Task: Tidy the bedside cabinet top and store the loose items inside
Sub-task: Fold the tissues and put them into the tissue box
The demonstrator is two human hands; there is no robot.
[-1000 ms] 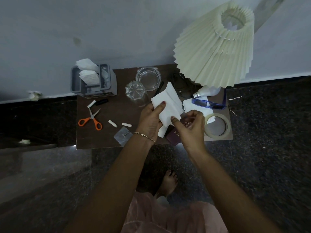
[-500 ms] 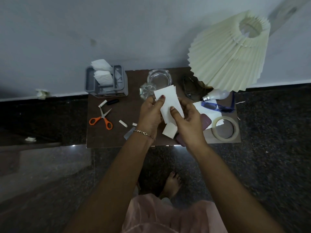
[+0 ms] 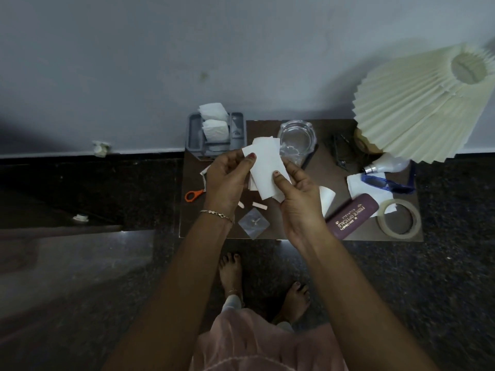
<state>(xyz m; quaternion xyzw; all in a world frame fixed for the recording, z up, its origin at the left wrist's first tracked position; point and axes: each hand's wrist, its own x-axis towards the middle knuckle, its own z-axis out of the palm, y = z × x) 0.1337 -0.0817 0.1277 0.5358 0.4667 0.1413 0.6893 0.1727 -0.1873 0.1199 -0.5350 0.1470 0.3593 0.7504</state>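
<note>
Over the brown bedside cabinet top [image 3: 316,231] both hands hold a stack of white paper slips [image 3: 265,167]. My left hand [image 3: 227,180] pinches the stack's upper left corner with thumb and fingers. My right hand [image 3: 297,199] pinches its lower right edge. On the cabinet top lie orange scissors [image 3: 194,195], half hidden by my left hand, two small white chalk bits [image 3: 259,206], a small clear packet [image 3: 254,223], a maroon spectacle case [image 3: 352,215], a tape roll [image 3: 399,220], blue glasses [image 3: 385,183], a bulb [image 3: 383,164] and another paper [image 3: 326,198].
A grey organiser [image 3: 195,135] with white tissues stands at the back left corner. A glass ashtray [image 3: 296,136] sits behind the papers. A pleated cream lampshade [image 3: 417,108] overhangs the back right. The wall is right behind; dark floor and my bare feet are below.
The papers have been gathered into a tighter stack and lifted a little toward the left. The view has shifted, so the cabinet sits further right, and the spectacle case is now uncovered.
</note>
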